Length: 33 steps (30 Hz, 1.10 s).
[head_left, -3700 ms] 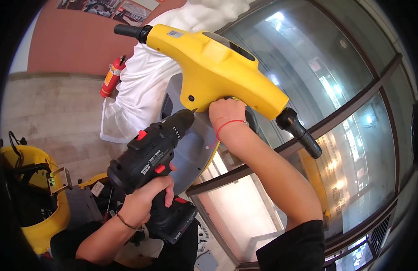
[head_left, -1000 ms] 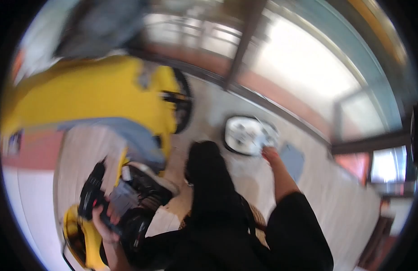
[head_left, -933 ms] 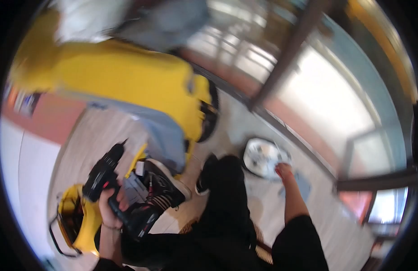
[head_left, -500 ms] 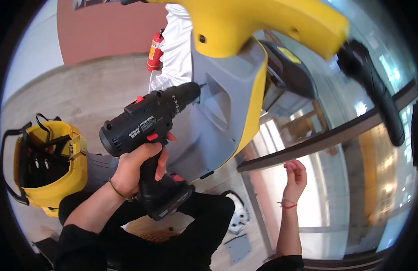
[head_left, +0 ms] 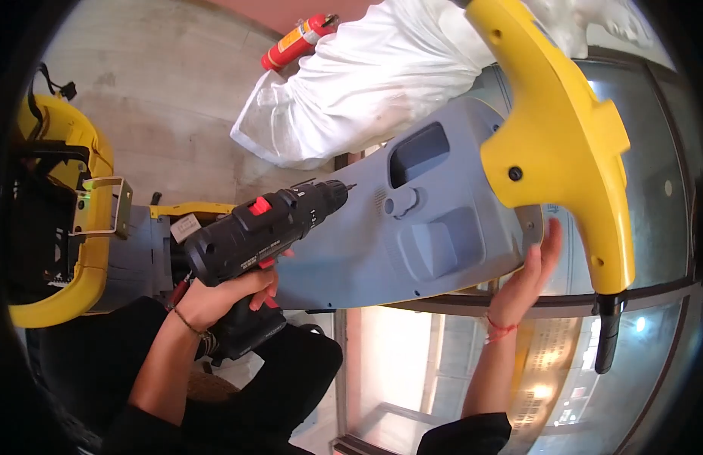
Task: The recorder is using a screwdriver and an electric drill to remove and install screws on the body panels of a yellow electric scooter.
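Note:
My left hand (head_left: 234, 296) is wrapped round the grip of a black cordless drill (head_left: 253, 231) with red buttons. A thin bit in the drill's chuck points toward the grey inner panel (head_left: 351, 250) of a yellow scooter; whether the tip touches it I cannot tell. Two pockets and a short round socket (head_left: 401, 202) are moulded into this panel. At the panel's right-hand edge, my right hand (head_left: 522, 280) has its fingers stretched out against or just behind the rim. Above that hand is the scooter's yellow handlebar cover (head_left: 567, 152), with a black handgrip (head_left: 607, 337) at its lower end.
On the left lies an open yellow seat section (head_left: 97, 250) with a metal bracket and cables. A white cloth (head_left: 366, 91) drapes beyond the panel, beside a red fire extinguisher (head_left: 298, 42). Glass panes with dark frames (head_left: 670, 292) stand close on the right.
My view has turned, so the scooter lies more sideways. My right hand has moved from free air to the panel's edge and its fingers have straightened. The drill stays in my left hand.

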Each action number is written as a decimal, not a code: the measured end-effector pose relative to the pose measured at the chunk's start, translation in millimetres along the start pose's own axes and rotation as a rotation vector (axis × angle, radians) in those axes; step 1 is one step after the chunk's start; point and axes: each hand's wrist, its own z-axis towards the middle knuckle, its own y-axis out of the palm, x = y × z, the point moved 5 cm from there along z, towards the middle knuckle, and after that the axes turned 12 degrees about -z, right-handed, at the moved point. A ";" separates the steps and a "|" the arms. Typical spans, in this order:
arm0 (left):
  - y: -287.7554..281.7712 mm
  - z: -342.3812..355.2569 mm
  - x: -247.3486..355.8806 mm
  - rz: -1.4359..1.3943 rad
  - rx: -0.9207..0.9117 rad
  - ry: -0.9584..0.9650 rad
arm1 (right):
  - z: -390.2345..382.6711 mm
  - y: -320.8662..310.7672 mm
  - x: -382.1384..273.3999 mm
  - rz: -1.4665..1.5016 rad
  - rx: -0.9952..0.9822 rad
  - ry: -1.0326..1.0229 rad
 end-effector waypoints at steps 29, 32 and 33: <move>-69.4 66.2 -58.7 0.614 -0.310 0.141 | -5.2 30.5 17.2 0.165 0.150 0.269; -77.3 66.3 -60.1 0.715 -0.308 0.446 | -3.3 25.8 16.8 0.098 0.210 0.194; -79.5 66.3 -62.4 0.722 -0.302 0.477 | -3.5 24.1 16.7 0.024 0.218 0.171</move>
